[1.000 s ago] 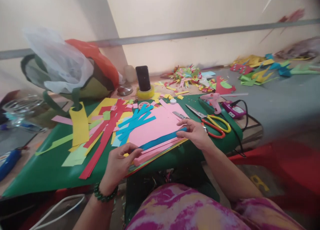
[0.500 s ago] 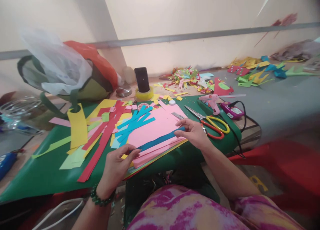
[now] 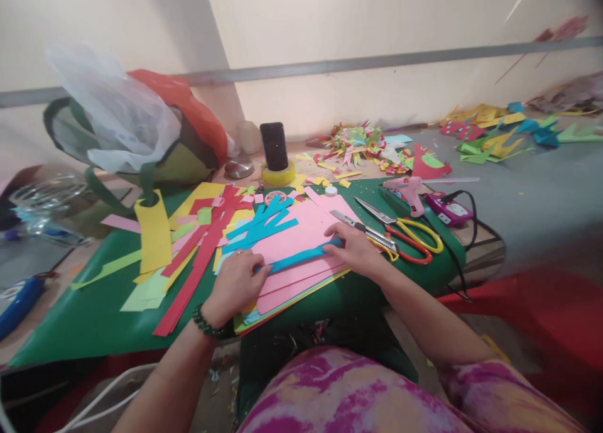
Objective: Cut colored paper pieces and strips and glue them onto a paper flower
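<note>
A long blue paper strip (image 3: 301, 256) stretches between my hands, low over a stack of pink paper sheets (image 3: 287, 287). My left hand (image 3: 240, 279), with a green bead bracelet at the wrist, is closed on the strip's left end. Its right end is pinched between the thumb and fingers of my right hand (image 3: 351, 247). Right beside that hand lies a box cutter (image 3: 365, 227) with its blade out. More blue strips (image 3: 264, 232) lie crossed on the pink paper, just beyond my left hand.
Scissors with orange and yellow handles (image 3: 409, 235) lie at the right, near a pink glue gun (image 3: 407, 191). Red strips (image 3: 198, 263) and yellow paper (image 3: 154, 235) cover the left. A phone (image 3: 274, 147) stands on a tape roll (image 3: 279, 174); a bag (image 3: 188, 150) sits behind.
Both hands have lowered the blue strip toward the pink stack, and it now looks flatter. My left fingers have curled over its end. The view has shifted slightly.
</note>
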Motion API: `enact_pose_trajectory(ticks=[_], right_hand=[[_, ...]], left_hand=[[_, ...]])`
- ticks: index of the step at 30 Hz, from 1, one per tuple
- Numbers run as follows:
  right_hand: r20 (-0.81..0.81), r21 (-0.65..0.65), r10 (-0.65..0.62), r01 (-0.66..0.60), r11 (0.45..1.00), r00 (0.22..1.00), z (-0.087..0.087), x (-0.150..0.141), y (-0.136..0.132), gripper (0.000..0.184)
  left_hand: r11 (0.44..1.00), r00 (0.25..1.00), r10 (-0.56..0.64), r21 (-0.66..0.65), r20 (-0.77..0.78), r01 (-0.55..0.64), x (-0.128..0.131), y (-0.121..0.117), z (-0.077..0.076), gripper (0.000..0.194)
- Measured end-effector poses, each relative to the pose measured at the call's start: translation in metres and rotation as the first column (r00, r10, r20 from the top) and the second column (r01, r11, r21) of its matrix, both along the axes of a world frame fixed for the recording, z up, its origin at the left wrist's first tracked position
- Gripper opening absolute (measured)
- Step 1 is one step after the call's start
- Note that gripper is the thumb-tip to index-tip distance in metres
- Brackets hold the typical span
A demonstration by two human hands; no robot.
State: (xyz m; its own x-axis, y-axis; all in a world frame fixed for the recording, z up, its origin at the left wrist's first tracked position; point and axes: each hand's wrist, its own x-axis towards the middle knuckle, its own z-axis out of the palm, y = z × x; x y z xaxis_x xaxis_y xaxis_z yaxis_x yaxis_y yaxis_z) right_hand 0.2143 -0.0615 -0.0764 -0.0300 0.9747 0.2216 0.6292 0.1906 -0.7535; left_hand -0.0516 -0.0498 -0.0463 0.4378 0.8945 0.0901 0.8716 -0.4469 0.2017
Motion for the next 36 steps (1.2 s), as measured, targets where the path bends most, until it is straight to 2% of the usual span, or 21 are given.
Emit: enact_pose_trajectory(ticks=[3, 5, 6, 8, 9, 11, 14, 16, 18, 23, 26, 32, 36], right_hand=[[0.2, -0.062, 0.014, -0.002, 0.998, 0.98, -0.005, -0.002, 0.001, 0.021], [0.314, -0.066, 0.011, 0.01, 0.998, 0.949, -0.007, -0.002, 0.0, 0.026], [0.364, -0.041, 0.005, 0.011, 0.999, 0.931, -0.007, -0.001, -0.001, 0.031], [0.466, 0.068, -0.016, -0.018, 0.998, 0.884, -0.007, -0.001, -0.002, 0.041], [0.526, 0.14, -0.015, -0.069, 0.988, 0.851, -0.006, -0.002, -0.003, 0.044], [0.66, 0.232, 0.06, -0.28, 0.931, 0.749, -0.003, -0.005, -0.002, 0.045], [0.813, 0.151, 0.251, -0.606, 0.781, 0.526, 0.003, -0.008, -0.001, 0.034], [0.853, 0.073, 0.31, -0.684, 0.726, 0.42, 0.008, -0.006, -0.002, 0.026], [0.87, 0.036, 0.315, -0.685, 0.727, 0.38, 0.011, 0.002, -0.004, 0.021], [0.881, 0.064, 0.243, -0.611, 0.789, 0.407, 0.009, 0.032, -0.014, 0.02], [0.877, 0.077, 0.229, -0.593, 0.801, 0.423, 0.003, 0.038, -0.018, 0.021], [0.853, 0.125, 0.193, -0.548, 0.827, 0.485, -0.007, 0.041, -0.021, 0.025], [0.798, 0.251, 0.083, -0.454, 0.855, 0.597, -0.005, 0.059, -0.031, 0.03]], left_hand=[[1.0, 0.993, -0.015, -0.017, -0.116, 0.013, 0.0, 0.007, -0.006, 0.028], [1.0, 0.994, -0.009, 0.014, -0.105, 0.01, -0.002, 0.009, -0.012, 0.024], [0.999, 0.996, -0.024, 0.045, -0.085, 0.028, -0.004, 0.01, -0.015, 0.024], [0.986, 0.991, -0.119, 0.106, -0.064, 0.126, -0.007, 0.011, -0.019, 0.037], [0.971, 0.978, -0.193, 0.125, -0.078, 0.202, -0.008, 0.011, -0.019, 0.044], [0.924, 0.926, -0.344, 0.117, -0.155, 0.363, -0.007, 0.012, -0.018, 0.054], [0.857, 0.844, -0.467, 0.1, -0.262, 0.505, -0.003, 0.013, -0.01, 0.055], [0.836, 0.824, -0.486, 0.12, -0.292, 0.535, -0.002, 0.014, -0.006, 0.052], [0.831, 0.822, -0.479, 0.142, -0.309, 0.538, -0.006, 0.013, -0.005, 0.049], [0.86, 0.845, -0.403, 0.17, -0.353, 0.481, -0.037, 0.006, -0.011, 0.05], [0.878, 0.87, -0.373, 0.183, -0.323, 0.443, -0.05, -0.003, -0.011, 0.045], [0.885, 0.883, -0.38, 0.169, -0.275, 0.434, -0.048, -0.018, -0.007, 0.037], [0.892, 0.891, -0.362, 0.176, -0.272, 0.416, -0.048, -0.018, -0.005, 0.037]])
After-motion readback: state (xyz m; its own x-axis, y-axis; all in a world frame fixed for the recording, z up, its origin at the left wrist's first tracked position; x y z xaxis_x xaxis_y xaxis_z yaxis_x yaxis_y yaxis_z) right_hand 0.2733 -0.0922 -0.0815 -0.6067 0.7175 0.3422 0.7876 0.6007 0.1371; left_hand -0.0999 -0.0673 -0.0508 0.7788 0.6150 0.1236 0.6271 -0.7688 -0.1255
